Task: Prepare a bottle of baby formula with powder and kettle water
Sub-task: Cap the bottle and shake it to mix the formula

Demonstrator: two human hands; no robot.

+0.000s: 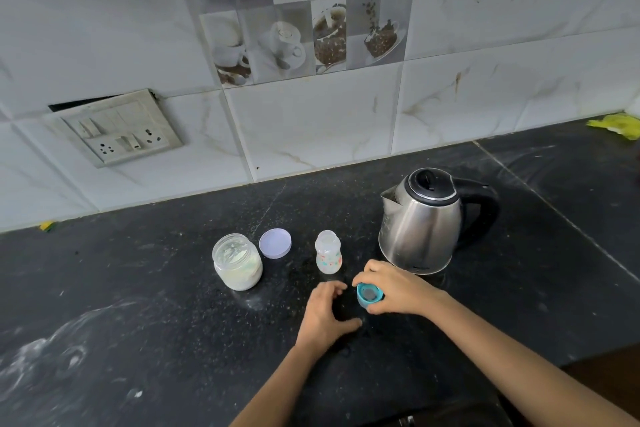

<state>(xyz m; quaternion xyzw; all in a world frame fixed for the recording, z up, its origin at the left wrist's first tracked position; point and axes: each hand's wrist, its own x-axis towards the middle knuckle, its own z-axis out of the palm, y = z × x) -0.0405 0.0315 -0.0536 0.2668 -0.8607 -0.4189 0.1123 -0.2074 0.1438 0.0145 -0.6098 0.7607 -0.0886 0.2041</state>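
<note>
A small clear baby bottle [328, 252] with a coloured print stands open on the black counter [138, 305]. Just in front of it, my right hand [394, 288] grips the bottle's teal cap [369, 295], upside down, fingers curled round its rim. My left hand [327, 310] hovers beside the cap, fingers loosely curled and holding nothing. An open glass jar [237, 261] of white powder stands to the left, its lilac lid [275, 243] lying beside it. A steel kettle [420, 222] with a black lid and handle stands to the right of the bottle.
White powder smears mark the counter at the near left. A switch and socket plate [119, 130] sits on the tiled wall. A yellow cloth [618, 126] lies at the far right of the counter, and a small yellow scrap [46, 225] at the far left.
</note>
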